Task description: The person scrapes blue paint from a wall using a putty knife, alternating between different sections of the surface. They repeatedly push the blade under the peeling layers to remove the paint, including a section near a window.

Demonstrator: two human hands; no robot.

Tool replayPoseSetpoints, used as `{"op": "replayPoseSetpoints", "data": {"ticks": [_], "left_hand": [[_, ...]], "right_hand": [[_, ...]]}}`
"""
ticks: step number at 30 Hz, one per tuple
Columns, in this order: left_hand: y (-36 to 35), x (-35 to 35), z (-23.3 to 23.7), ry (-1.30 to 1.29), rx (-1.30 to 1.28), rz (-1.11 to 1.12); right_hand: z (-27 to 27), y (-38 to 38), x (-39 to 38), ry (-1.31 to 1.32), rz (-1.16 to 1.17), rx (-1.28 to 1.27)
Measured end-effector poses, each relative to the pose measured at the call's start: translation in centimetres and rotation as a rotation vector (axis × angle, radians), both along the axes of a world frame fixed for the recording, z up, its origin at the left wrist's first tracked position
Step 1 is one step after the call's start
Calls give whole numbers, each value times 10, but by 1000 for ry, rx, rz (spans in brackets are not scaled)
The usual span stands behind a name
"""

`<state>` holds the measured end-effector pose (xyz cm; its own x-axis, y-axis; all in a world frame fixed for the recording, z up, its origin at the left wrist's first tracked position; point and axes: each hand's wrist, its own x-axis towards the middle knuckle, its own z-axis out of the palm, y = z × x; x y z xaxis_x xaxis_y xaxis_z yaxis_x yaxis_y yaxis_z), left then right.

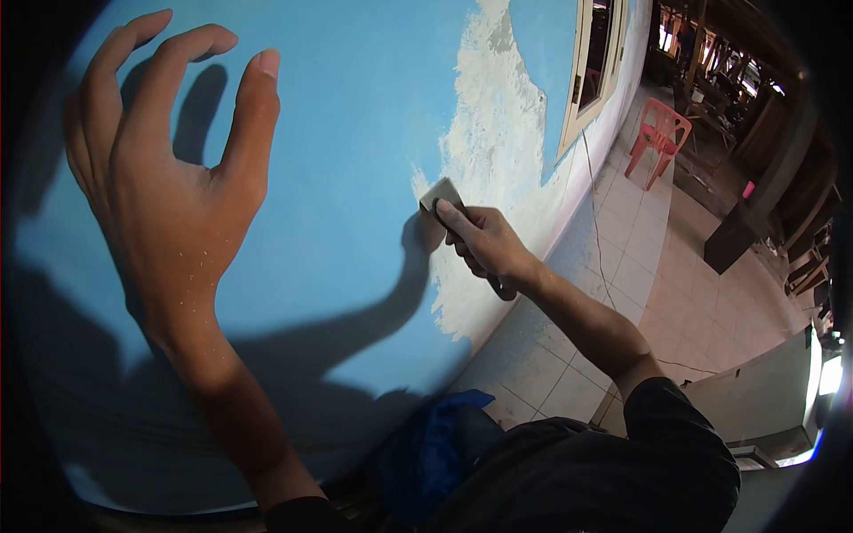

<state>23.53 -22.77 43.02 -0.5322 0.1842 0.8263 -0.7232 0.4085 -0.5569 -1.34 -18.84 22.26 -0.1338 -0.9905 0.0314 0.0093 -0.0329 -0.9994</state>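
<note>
My right hand (484,238) is closed round the handle of a scraper (442,194), thumb pressed along the blade's base. The blade's edge is at the border between the blue paint and a bare whitish patch (493,133) of the wall (346,115). The patch has ragged edges and runs from the top of the view down toward the floor. On the left, my left hand (169,151) is raised close to the blue paint, fingers spread and curved, holding nothing. Pale specks dot its wrist. Both arms cast shadows on the wall.
A window frame (582,80) is set in the wall beyond the patch. On the tiled floor (622,222) stand a red plastic chair (657,138) and, farther right, a dark post (737,235). A thin cable (597,222) hangs below the window. Blue cloth (426,453) lies near my body.
</note>
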Motion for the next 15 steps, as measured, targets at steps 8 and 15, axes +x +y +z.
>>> {"op": "replayPoseSetpoints", "data": {"ticks": [8,15], "left_hand": [[1,-1,-1,17,4,16],[3,-5,-2,33,8,19]], "right_hand": [[30,-1,6,52,-21,-77],[3,-5,-1,29,-54,-28]]}}
